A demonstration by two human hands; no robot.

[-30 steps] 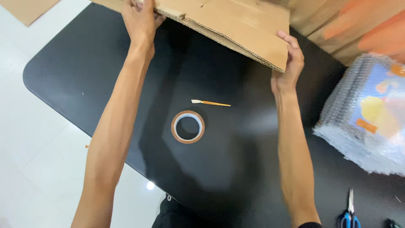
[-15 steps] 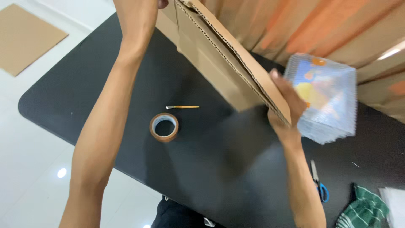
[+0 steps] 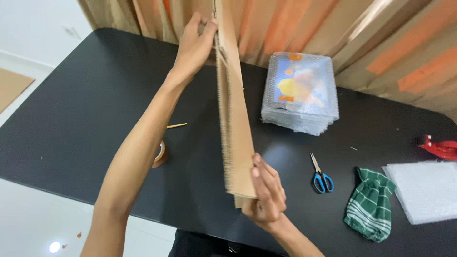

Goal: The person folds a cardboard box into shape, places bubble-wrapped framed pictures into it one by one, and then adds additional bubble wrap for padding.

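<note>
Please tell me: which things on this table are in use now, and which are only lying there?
In use: cardboard, held on edge between the left hand and the right hand.

Lying about: tape roll, scissors, green cloth, bubble-wrapped stack, bubble wrap sheet, red tool, thin stick.

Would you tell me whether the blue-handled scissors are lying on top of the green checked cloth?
No, the scissors lie directly on the black table, apart from the green checked cloth, which sits to their right.

Bubble-wrapped package: far side of black table — flat, rectangular, clear wrap over blue, yellow, orange contents
</note>
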